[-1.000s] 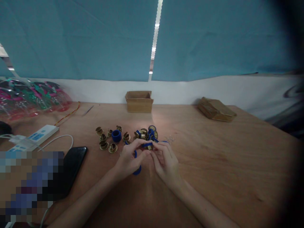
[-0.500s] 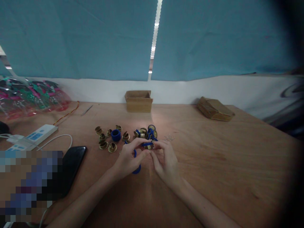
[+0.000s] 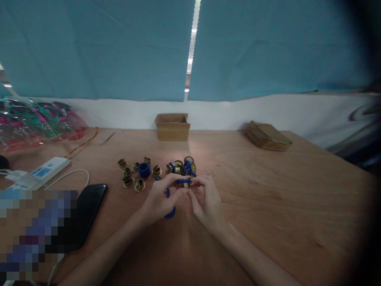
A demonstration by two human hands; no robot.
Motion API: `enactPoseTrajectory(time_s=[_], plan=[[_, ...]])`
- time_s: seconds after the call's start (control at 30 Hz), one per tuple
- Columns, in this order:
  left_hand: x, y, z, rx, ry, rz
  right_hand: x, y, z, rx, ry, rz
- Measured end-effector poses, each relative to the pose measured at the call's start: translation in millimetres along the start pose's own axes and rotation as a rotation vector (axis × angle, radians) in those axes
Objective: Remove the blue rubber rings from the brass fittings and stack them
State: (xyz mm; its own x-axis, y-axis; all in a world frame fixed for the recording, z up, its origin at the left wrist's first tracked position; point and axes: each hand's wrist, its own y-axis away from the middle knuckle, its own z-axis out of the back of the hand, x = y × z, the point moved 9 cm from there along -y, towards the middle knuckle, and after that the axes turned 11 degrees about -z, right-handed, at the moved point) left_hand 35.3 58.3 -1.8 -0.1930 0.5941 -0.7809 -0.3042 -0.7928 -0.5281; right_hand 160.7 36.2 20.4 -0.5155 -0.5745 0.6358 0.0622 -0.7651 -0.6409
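Observation:
Between the fingertips of both hands is a round brass fitting with a blue ring (image 3: pixel 184 182). My left hand (image 3: pixel 163 198) pinches it from the left, and my right hand (image 3: pixel 208 200) grips its right side. Just beyond the fingers lies a pile of brass fittings with blue rings (image 3: pixel 188 166). Left of that, several bare brass fittings (image 3: pixel 128 182) stand around a thick blue ring (image 3: pixel 144 170). Another blue ring (image 3: pixel 170 213) shows partly under my left hand. Small thin metal pieces (image 3: pixel 211 172) are scattered right of the pile.
An open cardboard box (image 3: pixel 173 133) stands at the back, a second cardboard box (image 3: pixel 268 136) to its right. A power strip (image 3: pixel 50 169) with cables and a black phone (image 3: pixel 89 208) lie on the left. Behind are plastic-wrapped items (image 3: pixel 41 123) and tweezers (image 3: pixel 107 138).
The whole view has shifted slightly, so things appear a little further left. Both hands keep their hold on the brass fitting, with hardly any visible finger movement.

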Motion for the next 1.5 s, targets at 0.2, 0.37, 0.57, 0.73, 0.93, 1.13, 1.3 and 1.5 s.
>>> enactPoseTrajectory(time_s=[0.2,0.37,0.57,0.73,0.93,1.13,1.3,1.5], plan=[[2,0,-1.1,-0.018,0.054,0.012,1,0,-2,0.025,-0.003,-0.032],[0,-2,-1.3,-0.026,0.081,-0.002,1,1,-1,0.016,-0.009,-0.067],[0,-1,-2.4,-0.005,0.047,-0.013,-2,-2,-2,0.031,-0.031,-0.067],[1,0,-3.5,0.0,0.036,-0.019,-4,-3,-4,0.057,-0.043,-0.07],[2,-1,-1.5,-0.025,0.056,-0.013,-5,-2,-6,0.069,-0.037,-0.089],[5,-1,-1.3,-0.021,0.055,-0.002,-8,-3,-11,0.096,-0.045,-0.111],[3,0,-3.8,-0.001,0.066,-0.005,-8,-3,-11,0.105,-0.056,-0.086],[-3,0,0.6,-0.06,0.079,-0.045,-9,-4,-14,0.145,-0.099,-0.091]])
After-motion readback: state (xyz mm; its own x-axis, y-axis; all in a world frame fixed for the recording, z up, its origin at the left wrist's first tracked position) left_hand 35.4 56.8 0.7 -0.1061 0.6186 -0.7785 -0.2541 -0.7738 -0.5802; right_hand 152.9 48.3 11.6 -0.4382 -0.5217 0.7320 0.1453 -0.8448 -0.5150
